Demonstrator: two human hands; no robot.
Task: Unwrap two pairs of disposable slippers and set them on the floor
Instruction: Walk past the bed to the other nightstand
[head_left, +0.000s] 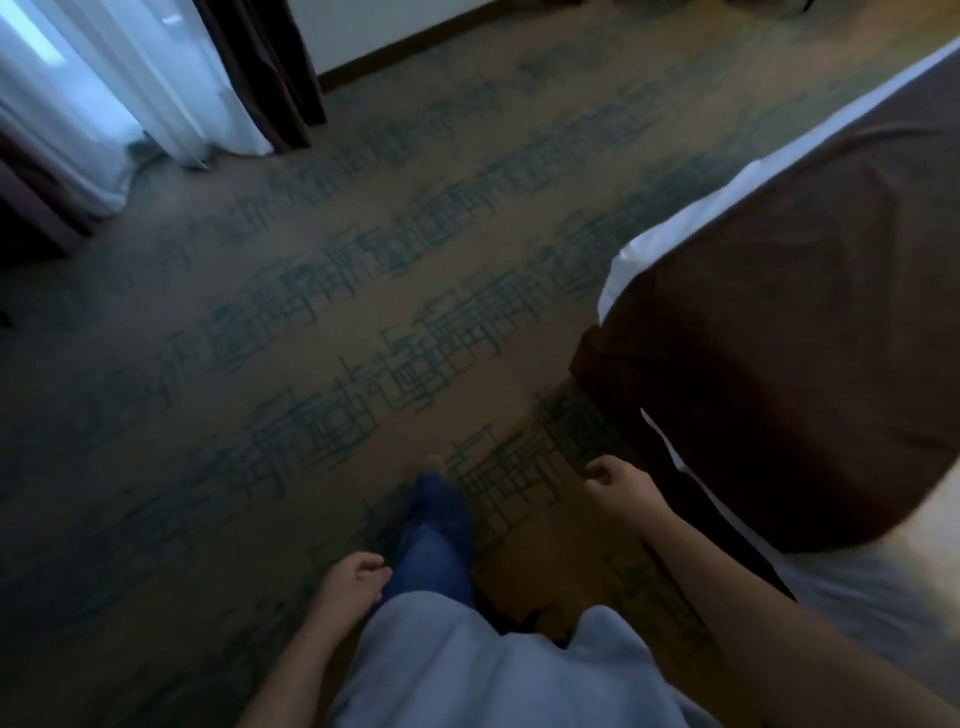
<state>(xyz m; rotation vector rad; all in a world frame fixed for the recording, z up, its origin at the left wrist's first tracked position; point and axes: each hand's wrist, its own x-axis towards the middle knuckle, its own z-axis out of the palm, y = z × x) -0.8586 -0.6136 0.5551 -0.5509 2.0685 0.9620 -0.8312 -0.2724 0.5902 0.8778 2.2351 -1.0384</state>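
Honestly, I cannot find the slippers anywhere in this view, wrapped or unwrapped, so which way they lie from my fingers, how their long axis runs, and which hand is nearer to them are all things I cannot tell. My left hand (349, 579) hangs at the lower middle of the frame, fingers loosely curled and holding nothing, just beside a leg in blue trousers (434, 540) that steps forward. My right hand (621, 486) sits to the right of and above it in the frame, also loosely curled on nothing, close to the corner of the bed (779, 364) with its dark brown cover and a white sheet edge showing. The patterned carpet floor (311, 322) fills the middle of the frame and I see no package on it. White sheer curtains (104, 93) and dark drapes hang at the upper left.

My judgement is that the task has barely begun: the packs must first be located, probably out of frame, and picking them up comes before any unwrapping. The blur suggests I am walking.
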